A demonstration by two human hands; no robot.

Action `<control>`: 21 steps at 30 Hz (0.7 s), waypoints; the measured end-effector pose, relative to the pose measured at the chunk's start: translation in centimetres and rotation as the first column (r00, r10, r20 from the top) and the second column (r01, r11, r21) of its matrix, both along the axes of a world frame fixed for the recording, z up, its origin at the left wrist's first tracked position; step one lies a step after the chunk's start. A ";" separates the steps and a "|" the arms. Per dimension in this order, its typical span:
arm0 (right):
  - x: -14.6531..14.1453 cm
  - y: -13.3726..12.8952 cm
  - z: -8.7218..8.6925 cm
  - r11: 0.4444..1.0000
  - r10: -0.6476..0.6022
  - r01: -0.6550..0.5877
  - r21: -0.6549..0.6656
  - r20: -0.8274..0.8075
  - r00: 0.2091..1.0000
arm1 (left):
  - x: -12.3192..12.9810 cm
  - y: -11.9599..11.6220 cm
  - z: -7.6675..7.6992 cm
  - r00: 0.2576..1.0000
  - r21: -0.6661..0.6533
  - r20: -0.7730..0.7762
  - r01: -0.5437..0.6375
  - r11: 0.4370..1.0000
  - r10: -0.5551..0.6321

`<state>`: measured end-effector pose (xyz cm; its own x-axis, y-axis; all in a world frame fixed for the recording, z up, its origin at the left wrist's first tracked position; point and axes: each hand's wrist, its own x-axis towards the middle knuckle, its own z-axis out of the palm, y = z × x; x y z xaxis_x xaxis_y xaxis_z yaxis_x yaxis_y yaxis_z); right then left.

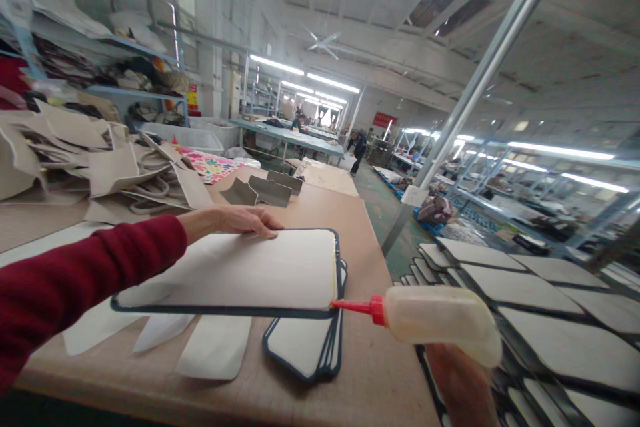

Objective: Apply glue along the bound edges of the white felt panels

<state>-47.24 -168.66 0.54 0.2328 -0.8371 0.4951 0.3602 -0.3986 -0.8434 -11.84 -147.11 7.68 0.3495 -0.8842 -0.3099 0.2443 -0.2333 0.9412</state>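
Note:
A white rectangular panel point(250, 270) with dark blue edging lies across a stack of similar panels point(300, 343). My left hand point(245, 219), in a red sleeve, grips the panel's far edge. A line of yellowish glue runs along its right edge. My right hand point(460, 380), blurred and low in view, holds a translucent squeeze bottle point(440, 319) on its side. The bottle's red nozzle touches the panel's near right corner. White flaps point(215, 347) lie under the panel's front edge.
Beige cut pieces point(115, 167) are heaped on the table point(370, 347) at the left, with grey pieces point(273, 191) behind the panel. Many edged panels point(520, 287) lie at the right. A metal post point(450, 133) rises beside the table. People work far back.

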 end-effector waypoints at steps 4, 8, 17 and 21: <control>0.7 0.8 -0.5 0.996 0.011 -0.025 0.081 0.179 0.984 | -0.1 0.1 -1.3 0.925 -0.001 0.176 0.342 0.940 -0.336; 1.3 2.1 -0.4 0.985 0.092 -0.130 0.112 0.298 0.950 | -0.5 -0.1 -2.9 0.939 -0.065 0.186 0.306 0.950 -0.289; 2.4 3.0 -0.8 0.994 0.014 -0.049 0.099 0.328 0.945 | -1.8 -0.4 -5.1 0.985 -0.110 0.074 0.165 0.980 -0.157; 3.1 3.2 -0.6 0.992 -0.022 -0.021 0.124 0.338 0.941 | -2.0 -0.6 -6.1 0.990 -0.138 0.043 0.140 0.981 -0.135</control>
